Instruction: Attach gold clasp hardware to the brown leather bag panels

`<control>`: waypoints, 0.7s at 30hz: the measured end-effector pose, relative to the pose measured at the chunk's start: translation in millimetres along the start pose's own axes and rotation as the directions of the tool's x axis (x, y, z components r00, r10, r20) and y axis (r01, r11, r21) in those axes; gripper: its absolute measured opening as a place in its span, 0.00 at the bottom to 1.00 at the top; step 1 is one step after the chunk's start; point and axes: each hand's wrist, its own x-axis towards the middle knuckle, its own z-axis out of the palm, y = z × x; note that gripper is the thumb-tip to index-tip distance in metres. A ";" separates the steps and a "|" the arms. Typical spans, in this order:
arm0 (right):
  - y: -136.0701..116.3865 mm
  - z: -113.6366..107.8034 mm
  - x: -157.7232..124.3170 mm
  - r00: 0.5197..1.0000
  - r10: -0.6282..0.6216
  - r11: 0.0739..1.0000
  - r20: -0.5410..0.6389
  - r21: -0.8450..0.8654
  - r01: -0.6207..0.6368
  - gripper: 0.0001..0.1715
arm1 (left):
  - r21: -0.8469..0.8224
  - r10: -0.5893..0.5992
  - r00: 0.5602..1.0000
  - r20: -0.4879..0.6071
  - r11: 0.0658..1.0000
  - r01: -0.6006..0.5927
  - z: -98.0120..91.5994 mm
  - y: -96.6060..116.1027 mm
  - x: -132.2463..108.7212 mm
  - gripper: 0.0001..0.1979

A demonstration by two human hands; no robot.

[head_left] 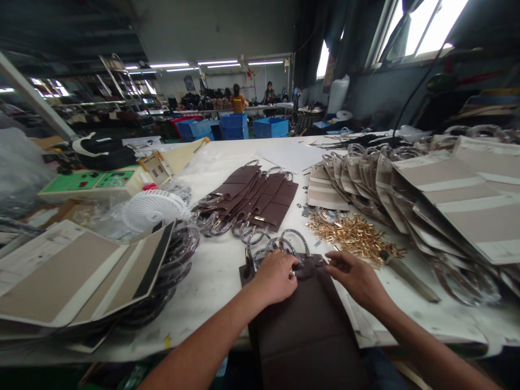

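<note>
A dark brown bag panel (304,325) lies on the white table (211,281) right in front of me, reaching over the near edge. My left hand (276,279) is closed on its top edge, next to the clear wrapped handle loops (280,244). My right hand (355,276) pinches the same top edge from the right, fingers curled on a small dark tab (311,266). A heap of small gold metal fittings (353,233) lies just beyond my right hand.
A row of finished brown pieces (252,197) lies further back. Beige panels with handles (406,184) fan out at right. Flat beige boards (77,271), a white fan (152,210) and a green control box (93,181) sit left. A tool (410,277) lies right. Two people work far behind.
</note>
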 end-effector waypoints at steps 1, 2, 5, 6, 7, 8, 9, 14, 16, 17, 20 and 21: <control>-10.0 7.0 -6.1 0.999 0.011 0.998 0.045 0.061 -0.014 0.16 | -0.030 -0.018 1.000 0.001 0.999 0.018 -1.0 0.0 1.8 0.17; -19.2 14.7 -12.9 0.996 0.009 0.995 0.094 0.098 -0.019 0.14 | -0.058 -0.034 0.999 0.008 0.998 0.034 -2.1 -0.1 3.4 0.19; -37.3 39.1 -32.1 0.981 -0.089 0.990 0.173 0.122 0.068 0.07 | -0.258 -0.088 0.994 0.062 0.961 0.101 -5.1 -0.2 6.9 0.26; -39.6 47.1 -36.2 0.974 -0.148 0.984 0.171 0.125 0.127 0.06 | -0.357 -0.097 0.991 0.088 0.926 0.122 -5.9 0.5 7.6 0.29; -40.2 54.9 -38.7 0.965 -0.205 0.974 0.161 0.131 0.185 0.07 | -0.448 -0.101 0.989 0.106 0.883 0.138 -6.6 1.9 8.2 0.30; -39.5 62.4 -39.4 0.957 -0.254 0.962 0.140 0.139 0.235 0.09 | -0.518 -0.103 0.988 0.115 0.842 0.148 -7.2 4.0 8.8 0.31; -37.9 69.6 -38.6 0.950 -0.294 0.950 0.110 0.143 0.277 0.12 | -0.562 -0.104 0.988 0.113 0.813 0.150 -7.8 6.6 9.3 0.32; -30.7 94.0 -25.4 0.881 -0.471 0.880 -0.030 0.053 0.472 0.22 | -0.611 -0.074 0.994 0.079 0.784 0.107 -10.1 19.1 13.2 0.31; -30.4 93.4 -21.2 0.841 -0.539 0.841 -0.040 0.031 0.540 0.22 | -0.588 -0.051 0.996 0.068 0.804 0.081 -8.8 19.4 14.6 0.32; -30.2 90.0 -19.3 0.842 -0.537 0.842 -0.046 0.038 0.539 0.20 | -0.544 -0.055 0.998 0.043 0.836 0.070 -7.3 18.3 15.0 0.31; -27.2 69.8 -13.0 0.939 -0.332 0.936 -0.085 0.094 0.339 0.10 | -0.319 -0.092 0.994 -0.062 0.945 0.067 0.4 12.9 14.6 0.23; -25.2 61.3 -10.6 0.968 -0.228 0.965 -0.102 0.112 0.239 0.08 | -0.254 -0.095 0.992 -0.079 0.964 0.072 3.4 11.5 14.0 0.19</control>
